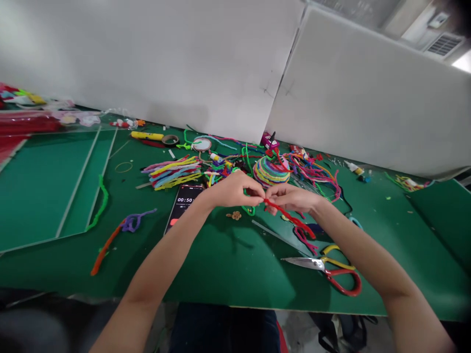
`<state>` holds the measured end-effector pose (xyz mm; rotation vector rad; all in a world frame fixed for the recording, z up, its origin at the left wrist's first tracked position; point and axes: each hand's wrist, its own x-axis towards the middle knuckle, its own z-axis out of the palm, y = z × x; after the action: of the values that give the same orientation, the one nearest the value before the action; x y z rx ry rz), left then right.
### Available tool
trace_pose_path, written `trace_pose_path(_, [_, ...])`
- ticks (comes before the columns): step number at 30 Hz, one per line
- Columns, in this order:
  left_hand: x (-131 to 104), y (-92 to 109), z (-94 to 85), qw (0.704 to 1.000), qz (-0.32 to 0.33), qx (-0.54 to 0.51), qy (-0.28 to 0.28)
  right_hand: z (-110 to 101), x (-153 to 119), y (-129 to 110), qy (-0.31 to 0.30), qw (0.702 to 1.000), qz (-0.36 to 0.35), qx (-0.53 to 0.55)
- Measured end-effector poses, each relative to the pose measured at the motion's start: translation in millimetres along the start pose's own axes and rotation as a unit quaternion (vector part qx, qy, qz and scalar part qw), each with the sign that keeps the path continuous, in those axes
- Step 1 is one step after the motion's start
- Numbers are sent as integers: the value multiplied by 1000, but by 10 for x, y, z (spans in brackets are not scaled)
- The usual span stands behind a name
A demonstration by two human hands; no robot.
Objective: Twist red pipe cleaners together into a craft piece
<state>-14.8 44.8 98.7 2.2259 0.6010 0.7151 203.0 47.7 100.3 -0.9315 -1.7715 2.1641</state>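
Note:
A red pipe cleaner [290, 217] is held over the middle of the table, its loose end trailing down to the right. My left hand [239, 190] pinches it near its upper end between thumb and forefinger. Right beside it, my right hand [289, 197] has its fingertips closed on the same end. Both pinches nearly touch, and the exact shape of the wire between them is hidden. Below the left hand lies a small tan flower-shaped piece [235, 215]. Scissors [324, 264] with one yellow and one red handle rest under the right forearm, blades slightly apart.
A phone [183, 201] showing a timer lies by the left forearm. Behind it are bundled colored pipe cleaners [172, 171] and a striped, coiled ball [271, 171]. An orange-and-purple twisted piece [121, 233] lies left. A white partition [165, 59] borders the green table [221, 279].

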Motion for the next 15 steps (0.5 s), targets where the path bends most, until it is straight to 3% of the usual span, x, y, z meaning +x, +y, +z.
trace_pose_path(3, [9,91,43,994,31,33,99,47,-26,29,23,985,1,170])
trace_pose_path(7, [44,129,136,973,35,91,207,108,-20,49,132,967,-5,216])
trace_pose_path(11, [94,119,213,973,-48,-64,217,115,-19,35,281,949,-133,47])
trace_pose_path(15, [138,125,267,941,-123,-250,193,138,-67,-4,358,884,-242,-177])
